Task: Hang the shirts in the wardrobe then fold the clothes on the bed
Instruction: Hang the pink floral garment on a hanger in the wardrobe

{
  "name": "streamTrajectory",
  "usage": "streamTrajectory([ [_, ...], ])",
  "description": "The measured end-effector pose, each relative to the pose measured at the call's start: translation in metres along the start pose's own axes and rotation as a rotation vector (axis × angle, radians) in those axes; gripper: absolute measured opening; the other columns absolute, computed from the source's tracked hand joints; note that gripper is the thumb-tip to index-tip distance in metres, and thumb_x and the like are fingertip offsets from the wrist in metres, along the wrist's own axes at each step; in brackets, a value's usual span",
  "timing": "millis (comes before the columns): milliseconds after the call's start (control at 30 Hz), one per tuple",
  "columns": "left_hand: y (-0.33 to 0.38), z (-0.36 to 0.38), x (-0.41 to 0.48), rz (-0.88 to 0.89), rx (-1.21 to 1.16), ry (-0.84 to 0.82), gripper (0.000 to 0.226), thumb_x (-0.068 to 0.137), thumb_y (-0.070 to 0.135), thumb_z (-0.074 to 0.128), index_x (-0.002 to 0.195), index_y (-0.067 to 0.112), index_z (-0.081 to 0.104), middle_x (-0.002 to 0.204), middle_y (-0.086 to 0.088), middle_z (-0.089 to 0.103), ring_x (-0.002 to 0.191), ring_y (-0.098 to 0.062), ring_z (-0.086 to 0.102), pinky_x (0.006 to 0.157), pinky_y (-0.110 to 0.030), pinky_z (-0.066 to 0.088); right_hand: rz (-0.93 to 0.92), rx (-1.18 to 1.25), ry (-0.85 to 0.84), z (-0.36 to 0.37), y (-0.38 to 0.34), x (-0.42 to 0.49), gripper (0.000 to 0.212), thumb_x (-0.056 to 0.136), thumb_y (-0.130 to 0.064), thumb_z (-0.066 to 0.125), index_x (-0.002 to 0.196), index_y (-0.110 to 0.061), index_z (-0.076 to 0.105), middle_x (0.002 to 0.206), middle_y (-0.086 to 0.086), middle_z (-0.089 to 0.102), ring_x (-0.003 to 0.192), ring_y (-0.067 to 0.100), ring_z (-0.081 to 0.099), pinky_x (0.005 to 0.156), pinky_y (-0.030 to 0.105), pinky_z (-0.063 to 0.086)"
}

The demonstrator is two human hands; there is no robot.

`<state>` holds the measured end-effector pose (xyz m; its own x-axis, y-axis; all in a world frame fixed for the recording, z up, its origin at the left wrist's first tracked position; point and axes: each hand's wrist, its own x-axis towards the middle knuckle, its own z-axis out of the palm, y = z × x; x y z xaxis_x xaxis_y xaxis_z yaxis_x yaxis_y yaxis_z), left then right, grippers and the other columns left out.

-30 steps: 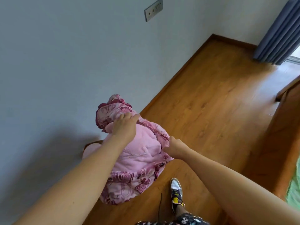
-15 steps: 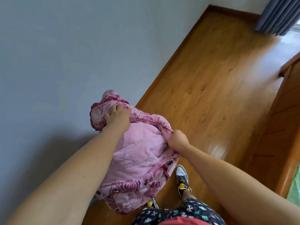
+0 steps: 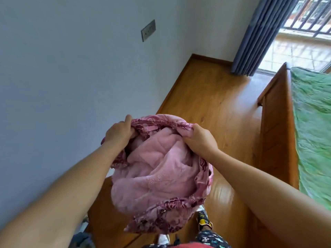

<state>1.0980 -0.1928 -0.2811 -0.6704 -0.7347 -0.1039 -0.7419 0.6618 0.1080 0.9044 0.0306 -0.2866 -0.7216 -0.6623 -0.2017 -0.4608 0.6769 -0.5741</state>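
- One grey rectangular switch plate (image 3: 148,30) is on the pale wall, upper left.
- Left hand (image 3: 119,132): fingers curled round the garment's upper edge.
- Pink fleece garment with maroon floral trim (image 3: 157,176): bunched and held in the air above the glossy wooden floor (image 3: 211,97), between both hands.
- Right hand (image 3: 200,140): clenched on the same edge.
- Green-sheeted wooden bed (image 3: 311,122): far right, apart from the garment.

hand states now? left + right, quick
Left hand: closed, gripping the top edge of the pink garment.
Right hand: closed, gripping the same edge on the other side.
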Motion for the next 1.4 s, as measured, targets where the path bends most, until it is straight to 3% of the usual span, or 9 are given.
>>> streamTrajectory([
  [100, -0.034, -0.045, -0.019, 0.095, 0.059, 0.005, 0.036, 0.094, 0.031, 0.056, 0.117, 0.018, 0.031, 0.099, -0.015, 0.064, 0.083, -0.035, 0.061, 0.065, -0.04, 0.045, -0.085, -0.105, 0.151, -0.021, -0.041, -0.022, 0.039, 0.084, -0.062, 0.045, 0.088, -0.023, 0.046, 0.066, -0.01, 0.046, 0.053, 0.012, 0.042, 0.049, 0.032, 0.032],
  [233, -0.068, -0.106, -0.04, 0.186, 0.187, 0.023, 0.058, 0.083, 0.028, 0.068, 0.127, 0.023, 0.032, 0.112, -0.012, 0.063, 0.097, -0.036, 0.065, 0.068, -0.039, 0.046, -0.247, -0.344, 0.283, -0.044, -0.084, -0.053, 0.019, 0.093, -0.035, 0.05, 0.108, -0.024, 0.044, 0.072, -0.005, 0.054, 0.052, 0.016, 0.049, 0.043, 0.027, 0.035],
  [367, -0.08, -0.158, -0.059, 0.219, 0.245, 0.175, 0.045, 0.084, 0.021, 0.064, 0.123, 0.02, 0.041, 0.109, -0.012, 0.061, 0.097, -0.037, 0.063, 0.067, -0.04, 0.046, -0.404, -0.551, 0.397, -0.066, -0.121, -0.084, 0.027, 0.096, -0.022, 0.054, 0.122, -0.022, 0.054, 0.088, -0.001, 0.07, 0.066, 0.022, 0.063, 0.045, 0.024, 0.034],
  [533, -0.066, -0.203, -0.092, 0.251, 0.29, 0.376, 0.033, 0.084, 0.013, 0.062, 0.115, 0.017, 0.05, 0.104, -0.009, 0.059, 0.099, -0.035, 0.059, 0.064, -0.036, 0.041, -0.33, -0.712, 0.467, -0.098, -0.16, -0.115, 0.044, 0.089, -0.017, 0.064, 0.13, -0.016, 0.047, 0.118, 0.007, 0.052, 0.104, 0.028, 0.056, 0.057, 0.037, 0.046],
  [733, -0.054, -0.238, -0.141, 0.293, 0.394, 0.464, 0.021, 0.093, 0.013, 0.056, 0.113, 0.018, 0.049, 0.106, -0.004, 0.052, 0.105, -0.027, 0.052, 0.061, -0.036, 0.041, -0.306, -0.769, 0.505, -0.133, -0.161, -0.157, 0.034, 0.097, -0.009, 0.054, 0.129, -0.017, 0.047, 0.108, 0.009, 0.058, 0.099, 0.034, 0.062, 0.058, 0.041, 0.044],
  [867, -0.051, -0.253, -0.178, 0.279, 0.396, 0.518, 0.017, 0.097, 0.021, 0.056, 0.113, 0.021, 0.052, 0.106, -0.002, 0.049, 0.104, -0.025, 0.05, 0.067, -0.038, 0.048, -0.352, -0.794, 0.615, -0.164, -0.14, -0.197, 0.019, 0.099, -0.011, 0.048, 0.118, -0.013, 0.051, 0.103, 0.007, 0.06, 0.091, 0.032, 0.067, 0.062, 0.041, 0.053],
  [1100, -0.032, -0.267, -0.26, 0.295, 0.158, 0.51, 0.017, 0.096, 0.033, 0.051, 0.113, 0.036, 0.053, 0.109, 0.003, 0.059, 0.094, -0.026, 0.059, 0.07, -0.037, 0.046, -0.485, -0.912, 0.739, -0.218, -0.097, -0.289, 0.009, 0.102, -0.018, 0.042, 0.109, -0.014, 0.047, 0.089, 0.007, 0.056, 0.072, 0.032, 0.068, 0.051, 0.037, 0.04],
  [1233, -0.014, -0.295, -0.311, 0.321, -0.072, 0.774, 0.033, 0.092, 0.041, 0.048, 0.124, 0.038, 0.051, 0.119, -0.001, 0.062, 0.098, -0.033, 0.065, 0.076, -0.044, 0.052, -0.552, -0.868, 0.809, -0.259, -0.079, -0.342, 0.028, 0.102, -0.04, 0.043, 0.109, -0.013, 0.046, 0.084, 0.012, 0.059, 0.071, 0.038, 0.07, 0.053, 0.038, 0.039],
  [1400, 0.04, -0.335, -0.333, 0.384, -0.339, 0.74, 0.036, 0.087, 0.013, 0.057, 0.116, 0.033, 0.061, 0.111, -0.007, 0.071, 0.101, -0.036, 0.064, 0.082, -0.043, 0.051, -0.463, -0.862, 0.947, -0.329, -0.064, -0.394, 0.045, 0.097, -0.059, 0.047, 0.107, -0.015, 0.042, 0.085, 0.018, 0.066, 0.075, 0.04, 0.069, 0.059, 0.038, 0.043],
])
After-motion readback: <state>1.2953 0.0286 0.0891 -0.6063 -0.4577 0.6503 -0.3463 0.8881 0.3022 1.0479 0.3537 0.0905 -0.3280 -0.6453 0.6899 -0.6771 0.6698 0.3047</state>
